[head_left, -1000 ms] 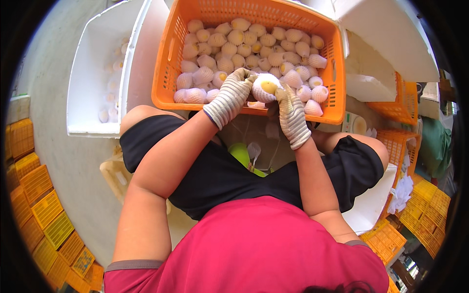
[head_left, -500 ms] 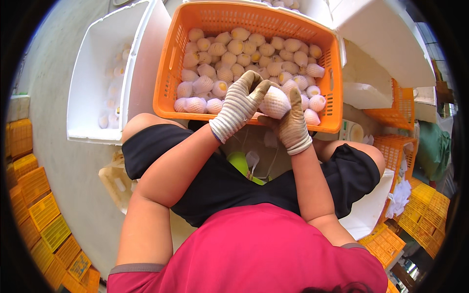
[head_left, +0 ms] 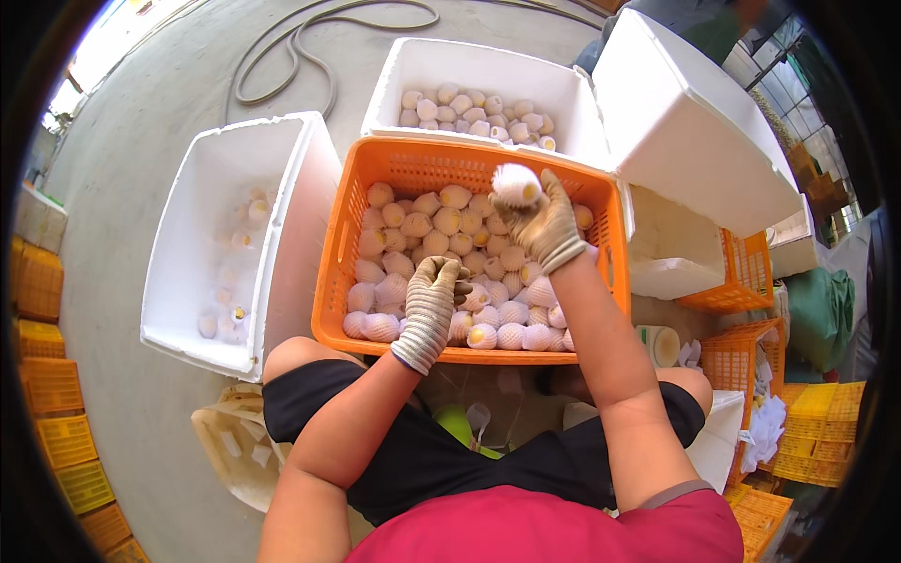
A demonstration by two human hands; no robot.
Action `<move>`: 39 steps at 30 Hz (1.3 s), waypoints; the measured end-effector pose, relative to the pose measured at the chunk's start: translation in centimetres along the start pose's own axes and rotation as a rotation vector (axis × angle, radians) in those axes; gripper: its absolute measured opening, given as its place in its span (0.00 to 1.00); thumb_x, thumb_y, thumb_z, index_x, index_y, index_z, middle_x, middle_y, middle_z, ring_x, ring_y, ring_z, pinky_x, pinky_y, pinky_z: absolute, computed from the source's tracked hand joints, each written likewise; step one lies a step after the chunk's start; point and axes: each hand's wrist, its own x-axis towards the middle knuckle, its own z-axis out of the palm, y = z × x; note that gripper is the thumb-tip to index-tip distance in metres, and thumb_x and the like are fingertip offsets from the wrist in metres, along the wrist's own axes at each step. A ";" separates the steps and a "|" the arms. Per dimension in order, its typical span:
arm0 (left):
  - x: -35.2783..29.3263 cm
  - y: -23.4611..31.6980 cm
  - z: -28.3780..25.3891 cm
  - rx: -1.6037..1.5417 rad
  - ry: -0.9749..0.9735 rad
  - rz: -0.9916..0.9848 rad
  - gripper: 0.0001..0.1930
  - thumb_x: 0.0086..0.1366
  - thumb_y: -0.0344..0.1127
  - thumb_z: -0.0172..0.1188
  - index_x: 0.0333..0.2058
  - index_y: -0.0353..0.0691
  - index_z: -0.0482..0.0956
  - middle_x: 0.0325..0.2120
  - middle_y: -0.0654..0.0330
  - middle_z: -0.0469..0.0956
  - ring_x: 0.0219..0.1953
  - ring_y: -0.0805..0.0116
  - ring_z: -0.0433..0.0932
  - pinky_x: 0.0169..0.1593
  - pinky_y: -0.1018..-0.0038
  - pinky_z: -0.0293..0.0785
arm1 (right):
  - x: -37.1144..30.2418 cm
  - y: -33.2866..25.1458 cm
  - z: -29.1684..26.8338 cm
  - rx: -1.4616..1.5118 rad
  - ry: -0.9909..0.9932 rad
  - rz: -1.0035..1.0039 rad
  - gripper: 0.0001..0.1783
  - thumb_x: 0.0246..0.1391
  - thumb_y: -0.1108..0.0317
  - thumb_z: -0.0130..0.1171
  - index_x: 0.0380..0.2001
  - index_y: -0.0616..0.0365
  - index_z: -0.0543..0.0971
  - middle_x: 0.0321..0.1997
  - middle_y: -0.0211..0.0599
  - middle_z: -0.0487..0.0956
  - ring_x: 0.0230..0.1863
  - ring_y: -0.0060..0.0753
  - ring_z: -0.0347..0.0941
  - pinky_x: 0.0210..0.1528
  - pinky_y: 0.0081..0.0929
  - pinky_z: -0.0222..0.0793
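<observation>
Gripped in my gloved right hand [head_left: 546, 223] is a pale round fruit in a white foam net [head_left: 516, 186], raised over the far right part of an orange plastic crate [head_left: 328, 281]. Similar netted fruits [head_left: 511, 312] fill the crate in layers, some with a yellow spot showing. My left hand [head_left: 434, 302], in a striped knit glove, hovers over the crate's near side. Its fingers are curled in, and their inner side is hidden, so I cannot make out whether anything is in them.
White foam boxes holding netted fruits stand behind the crate [head_left: 394, 89] and at its left [head_left: 188, 225]. A tall foam box [head_left: 694, 122] sits at the far right. Orange crates [head_left: 746, 272] stand below it. A hose [head_left: 296, 42] curls over the floor behind.
Both hands held one netted fruit at the crate's near edge. The right hand has carried it away and up; the left has let go and drawn back left. The view has tilted farther forward.
</observation>
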 end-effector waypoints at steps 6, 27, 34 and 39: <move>1.2 0.5 -1.5 0.026 0.074 -0.012 0.04 0.68 0.34 0.55 0.38 0.42 0.74 0.32 0.62 0.80 0.27 0.76 0.78 0.32 0.80 0.76 | 5.8 -1.5 6.1 -0.397 0.069 -0.344 0.20 0.60 0.60 0.57 0.46 0.66 0.69 0.41 0.44 0.75 0.38 0.37 0.77 0.40 0.28 0.83; 2.9 -0.3 -0.1 0.132 -0.013 -0.034 0.04 0.63 0.31 0.61 0.36 0.40 0.76 0.28 0.64 0.78 0.29 0.76 0.78 0.34 0.79 0.75 | -3.2 1.3 -20.0 -2.639 0.107 -0.128 0.40 0.40 0.59 0.72 0.59 0.53 0.70 0.65 0.51 0.66 0.67 0.50 0.60 0.67 0.39 0.60; 3.0 -1.4 -0.1 0.338 -0.113 -0.127 0.07 0.64 0.34 0.61 0.39 0.41 0.76 0.31 0.65 0.77 0.32 0.77 0.75 0.34 0.78 0.75 | -5.7 3.1 -16.1 -1.578 -0.034 -0.521 0.43 0.39 0.72 0.69 0.62 0.52 0.65 0.55 0.43 0.72 0.58 0.41 0.69 0.63 0.33 0.65; 1.5 -0.7 0.3 0.148 -0.250 -0.442 0.18 0.65 0.43 0.61 0.50 0.44 0.72 0.41 0.61 0.74 0.38 0.68 0.76 0.39 0.73 0.77 | -10.7 6.3 -10.1 -1.449 -0.214 -0.649 0.47 0.41 0.79 0.63 0.67 0.51 0.59 0.58 0.40 0.71 0.58 0.37 0.69 0.63 0.29 0.65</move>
